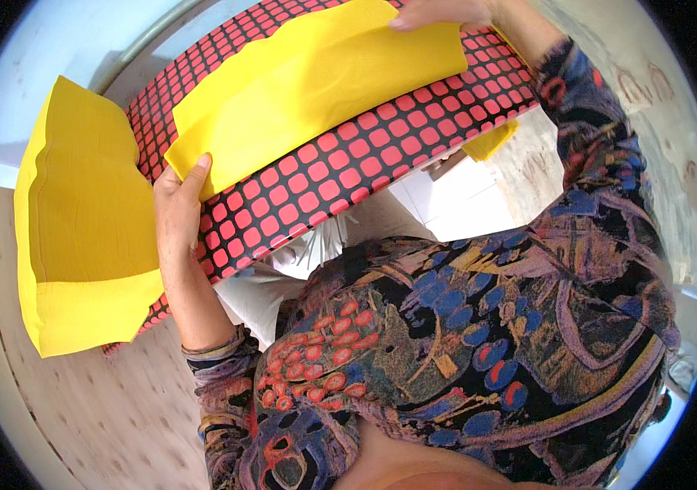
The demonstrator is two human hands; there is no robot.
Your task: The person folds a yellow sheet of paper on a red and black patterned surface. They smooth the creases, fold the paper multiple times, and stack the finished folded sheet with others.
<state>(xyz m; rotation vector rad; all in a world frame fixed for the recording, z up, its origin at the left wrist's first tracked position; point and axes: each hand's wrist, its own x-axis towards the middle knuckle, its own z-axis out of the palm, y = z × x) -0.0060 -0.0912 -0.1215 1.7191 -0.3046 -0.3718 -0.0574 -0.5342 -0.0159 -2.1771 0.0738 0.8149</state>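
Note:
A long yellow cloth (324, 92) lies folded across a padded board with a red-and-black checked cover (299, 184). At its lower left corner my left hand (183, 196) grips the edge, thumb on top and fingers underneath. My right hand (440, 13) rests at the cloth's upper right end, partly cut off by the picture's top; whether its fingers hold the cloth I cannot tell. Another yellow cloth piece (97, 202), with a seam or crease along its left side, hangs over the board's left end, beside my left wrist.
Behind the board runs a curved metal tube (140, 49) near a pale wall. Some yellow cloth (490, 141) shows below the board's right part. White fringed material (324, 242) is visible underneath. A light patterned floor (97, 398) lies at the lower left.

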